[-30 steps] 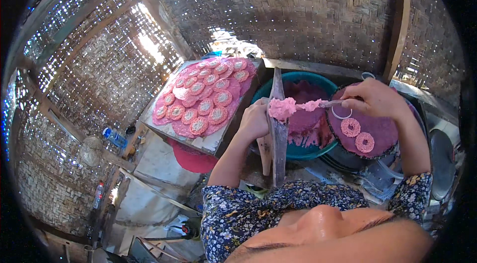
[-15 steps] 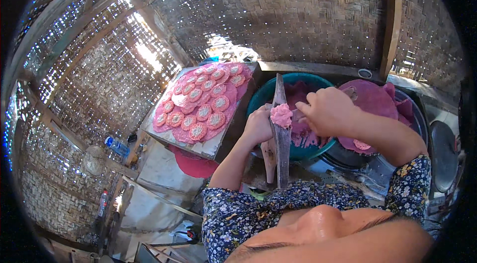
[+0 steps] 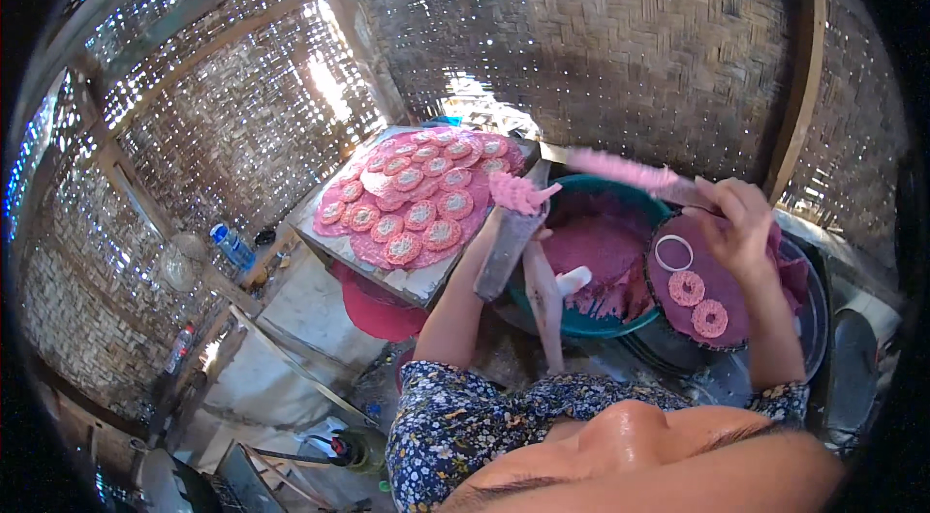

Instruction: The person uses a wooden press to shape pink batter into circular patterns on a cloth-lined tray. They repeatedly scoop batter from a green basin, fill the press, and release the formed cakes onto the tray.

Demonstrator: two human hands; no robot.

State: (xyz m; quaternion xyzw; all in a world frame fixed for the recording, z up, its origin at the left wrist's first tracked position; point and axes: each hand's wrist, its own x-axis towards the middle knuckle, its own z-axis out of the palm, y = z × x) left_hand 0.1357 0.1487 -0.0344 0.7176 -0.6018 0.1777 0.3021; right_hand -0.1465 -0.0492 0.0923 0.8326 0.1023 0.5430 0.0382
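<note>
Head view: both hands are engaged, each with one implement. Left hand: fingers, largely hidden behind the wood, are closed around the wooden tool. Right hand: fingers grasp one end of the flat paddle, which is coated pink and blurred by motion. The pink paste sits as a mound on the far end of the wooden tool, by the left side of the teal basin; more pink dough lies inside the basin. The paddle's free end is near the mound, apparently apart from it.

Recommended handling, by judgement:
1. Brace the wooden tool firmly with the left hand; keep the loaded end up so that the mound does not slide off.
2. Apply the paddle flat, with short, even strokes; press the paste inward from the edges.
3. Work over the basin so that drips fall into it.
4. Keep the paddle clear of the rings on the tray.

Count:
- Wooden tool: one.
- Paddle: one.
- Teal basin: one.
- Pink rings on the pink cloth of the tray: two.
- White ring, beside them: one.
- Pale-centred pink discs on the surface: roughly twenty; overlap prevents an exact figure.
</note>
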